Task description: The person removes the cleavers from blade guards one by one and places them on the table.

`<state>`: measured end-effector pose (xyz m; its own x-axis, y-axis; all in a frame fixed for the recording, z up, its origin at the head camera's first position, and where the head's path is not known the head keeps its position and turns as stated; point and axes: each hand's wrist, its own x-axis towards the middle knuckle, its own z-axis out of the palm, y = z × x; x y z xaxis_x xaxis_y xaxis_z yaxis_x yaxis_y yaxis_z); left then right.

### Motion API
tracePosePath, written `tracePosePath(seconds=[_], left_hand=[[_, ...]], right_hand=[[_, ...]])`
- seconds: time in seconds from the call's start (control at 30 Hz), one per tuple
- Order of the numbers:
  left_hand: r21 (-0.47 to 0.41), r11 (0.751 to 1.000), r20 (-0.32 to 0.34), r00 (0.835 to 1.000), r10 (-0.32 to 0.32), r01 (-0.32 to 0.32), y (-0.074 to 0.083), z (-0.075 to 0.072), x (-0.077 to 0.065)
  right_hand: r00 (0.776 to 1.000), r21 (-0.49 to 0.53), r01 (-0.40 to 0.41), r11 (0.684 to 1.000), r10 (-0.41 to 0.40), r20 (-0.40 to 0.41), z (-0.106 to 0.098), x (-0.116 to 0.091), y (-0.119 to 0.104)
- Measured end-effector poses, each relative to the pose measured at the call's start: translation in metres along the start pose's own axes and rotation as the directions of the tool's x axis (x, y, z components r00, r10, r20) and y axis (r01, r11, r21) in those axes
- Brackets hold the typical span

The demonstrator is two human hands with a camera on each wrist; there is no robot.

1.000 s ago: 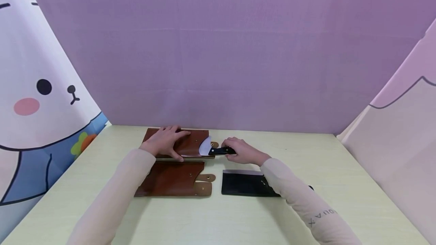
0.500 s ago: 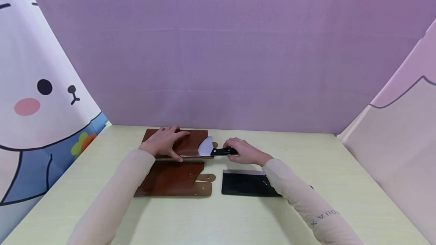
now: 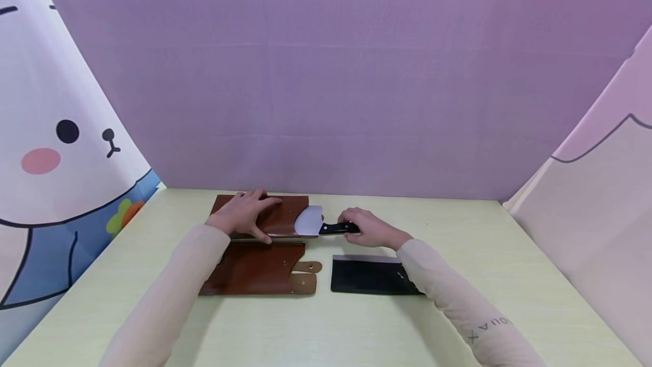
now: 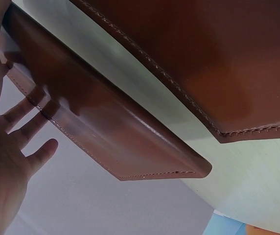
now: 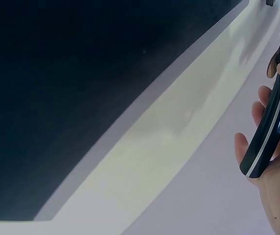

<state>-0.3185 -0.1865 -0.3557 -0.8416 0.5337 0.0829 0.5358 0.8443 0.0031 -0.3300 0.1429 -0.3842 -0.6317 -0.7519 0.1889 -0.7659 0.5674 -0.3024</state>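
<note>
My left hand (image 3: 245, 211) spans the far brown leather knife sheath (image 3: 282, 220), thumb at the near edge and fingers over the far side. In the left wrist view its fingertips meet the stitched edge of that sheath (image 4: 115, 117). A broad pale blade (image 3: 309, 221) sticks partly out of the sheath's right end; the rest is hidden inside. My right hand (image 3: 369, 228) grips the knife's black handle (image 3: 333, 228). The right wrist view shows the riveted handle's rounded end (image 5: 260, 152) with my fingers curled around it.
A second brown sheath (image 3: 260, 271) with strap tabs lies nearer, below the first. To its right is a black cleaver blade (image 3: 369, 276) with a grey edge, partly under my right sleeve (image 3: 448, 287). A purple cloth wall (image 3: 326, 101) rises behind the table.
My right hand has moved slightly right with the knife, so more of the blade shows. The far sheath and my left hand have shifted a little left.
</note>
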Motion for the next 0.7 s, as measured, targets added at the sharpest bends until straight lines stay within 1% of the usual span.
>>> tracePosePath(seconds=[0.3,0.43,0.7], left_hand=[[0.011,1.0,-0.005,1.0,0.006,-0.006,-0.003,0.003,0.001],[0.012,1.0,-0.005,1.0,0.002,-0.002,-0.003,0.004,0.001],[0.01,1.0,-0.006,1.0,-0.012,0.012,-0.004,0.005,0.001]], right_hand=[[1.0,-0.008,0.02,1.0,-0.02,-0.015,-0.001,-0.005,0.004],[1.0,-0.015,0.021,1.0,-0.021,-0.022,-0.002,-0.007,0.006],[0.997,-0.037,0.05,0.998,-0.052,-0.052,-0.004,-0.011,0.01]])
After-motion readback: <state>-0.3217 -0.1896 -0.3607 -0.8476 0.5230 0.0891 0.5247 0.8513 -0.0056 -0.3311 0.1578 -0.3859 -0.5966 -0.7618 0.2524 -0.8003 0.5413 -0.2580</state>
